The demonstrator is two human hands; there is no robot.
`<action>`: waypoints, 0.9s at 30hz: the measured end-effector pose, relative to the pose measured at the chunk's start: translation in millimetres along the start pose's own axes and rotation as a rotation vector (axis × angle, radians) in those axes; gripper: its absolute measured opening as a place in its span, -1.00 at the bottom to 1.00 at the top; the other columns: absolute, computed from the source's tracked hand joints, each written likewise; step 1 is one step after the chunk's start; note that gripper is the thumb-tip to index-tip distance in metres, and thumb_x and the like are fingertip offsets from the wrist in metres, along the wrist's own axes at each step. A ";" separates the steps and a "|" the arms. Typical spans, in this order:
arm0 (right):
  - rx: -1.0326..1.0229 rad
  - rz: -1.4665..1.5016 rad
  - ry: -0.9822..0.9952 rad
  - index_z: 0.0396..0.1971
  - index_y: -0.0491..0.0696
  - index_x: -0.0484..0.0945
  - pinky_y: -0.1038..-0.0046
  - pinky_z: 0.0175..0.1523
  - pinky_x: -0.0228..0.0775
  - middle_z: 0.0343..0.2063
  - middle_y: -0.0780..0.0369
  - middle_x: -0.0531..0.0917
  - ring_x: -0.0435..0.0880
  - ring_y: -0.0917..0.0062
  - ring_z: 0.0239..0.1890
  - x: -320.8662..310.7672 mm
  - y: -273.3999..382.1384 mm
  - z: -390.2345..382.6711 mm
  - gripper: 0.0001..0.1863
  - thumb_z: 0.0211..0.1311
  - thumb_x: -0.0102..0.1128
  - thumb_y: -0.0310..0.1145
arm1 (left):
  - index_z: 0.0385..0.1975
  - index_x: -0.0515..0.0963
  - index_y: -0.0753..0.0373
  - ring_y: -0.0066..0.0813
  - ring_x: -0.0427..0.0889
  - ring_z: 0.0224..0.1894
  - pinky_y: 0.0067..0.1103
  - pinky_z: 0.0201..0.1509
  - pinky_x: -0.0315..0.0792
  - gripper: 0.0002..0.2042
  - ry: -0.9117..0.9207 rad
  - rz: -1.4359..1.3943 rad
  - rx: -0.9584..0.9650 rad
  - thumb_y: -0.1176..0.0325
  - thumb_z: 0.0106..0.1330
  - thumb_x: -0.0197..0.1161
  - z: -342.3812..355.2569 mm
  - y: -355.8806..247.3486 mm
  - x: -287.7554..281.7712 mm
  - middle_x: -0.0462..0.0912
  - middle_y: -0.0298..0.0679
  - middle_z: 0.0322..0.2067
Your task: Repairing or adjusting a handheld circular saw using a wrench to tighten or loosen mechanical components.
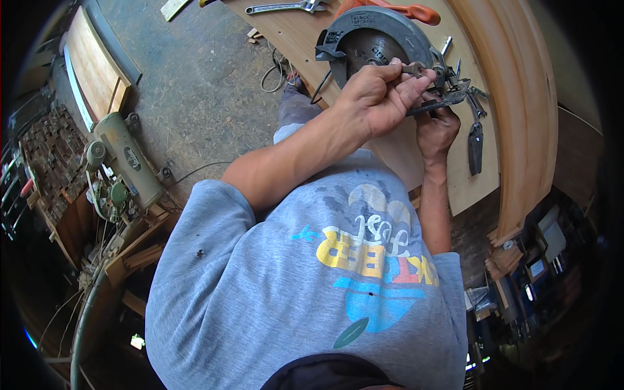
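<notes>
A circular saw [383, 36] with a dark round blade and grey guard lies on the wooden workbench. My left hand [383, 101] is over its near side, palm partly up, pinching a small brownish bolt [413, 69] between thumb and fingers. Beneath and to the right, my right hand [437, 133] grips the edge of the saw's dark base plate [442, 104]; some of its fingers are hidden by the plate and my left hand. Just right of the saw lie small metal tools [478, 104] and a black-handled tool [476, 148].
An adjustable wrench [286, 8] and an orange-handled tool [416, 13] lie beyond the saw. A long curved wooden piece [530, 117] runs along the bench's right side. On the floor at left stand a grey-green tank compressor [133, 159] and a leaning wooden panel [94, 55]; a cable [276, 68] lies nearby.
</notes>
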State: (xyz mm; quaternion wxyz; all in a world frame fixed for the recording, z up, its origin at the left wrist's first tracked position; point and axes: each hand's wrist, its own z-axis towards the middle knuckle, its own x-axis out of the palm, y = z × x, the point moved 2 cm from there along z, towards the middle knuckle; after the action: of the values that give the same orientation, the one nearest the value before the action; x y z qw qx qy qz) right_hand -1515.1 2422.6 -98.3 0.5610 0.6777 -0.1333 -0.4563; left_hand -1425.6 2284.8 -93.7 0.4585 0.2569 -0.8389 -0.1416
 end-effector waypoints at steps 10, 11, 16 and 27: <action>0.003 -0.002 0.016 -0.27 -0.12 0.74 0.59 -0.30 0.44 -0.41 0.27 0.78 0.62 0.65 -0.44 -1.2 -1.3 0.0 -0.87 0.17 0.39 -0.48 | -0.18 0.37 0.43 0.02 0.70 -0.11 -0.33 0.04 0.68 -0.90 -0.001 0.009 0.033 0.50 0.48 -0.01 1.8 8.1 0.6 0.57 0.13 -0.17; -0.005 -0.020 0.014 -0.27 -0.12 0.74 0.59 -0.30 0.44 -0.40 0.27 0.78 0.62 0.65 -0.43 -2.2 -2.0 -0.2 -0.88 0.18 0.39 -0.48 | -0.15 0.37 0.45 0.02 0.70 -0.09 -0.33 0.05 0.68 -0.88 -0.022 0.028 0.058 0.50 0.48 -0.01 5.2 12.8 1.2 0.58 0.17 -0.15; -0.067 -0.061 0.013 -0.26 -0.11 0.74 0.59 -0.27 0.44 -0.37 0.28 0.79 0.64 0.65 -0.41 -1.4 -1.9 -0.4 -0.88 0.19 0.37 -0.50 | -0.11 0.39 0.47 0.04 0.70 -0.07 -0.33 0.06 0.67 -0.85 0.016 0.012 0.064 0.48 0.48 0.00 7.1 12.6 -4.6 0.60 0.23 -0.12; -0.066 -0.009 0.030 -0.23 -0.07 0.75 0.58 -0.24 0.46 -0.33 0.31 0.79 0.65 0.65 -0.39 -2.3 -5.0 -0.9 -0.85 0.19 0.35 -0.52 | -0.15 0.46 0.45 0.04 0.69 -0.06 -0.31 0.08 0.66 -0.84 0.212 -0.037 -0.098 0.45 0.46 0.08 4.6 4.2 -21.0 0.64 0.11 -0.22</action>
State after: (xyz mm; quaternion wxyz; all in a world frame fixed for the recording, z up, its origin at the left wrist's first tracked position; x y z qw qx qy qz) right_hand -1517.3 2426.5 -101.6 0.5829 0.6662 -0.1064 -0.4527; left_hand -1421.3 2300.1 -108.8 0.5539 0.2631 -0.7730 -0.1627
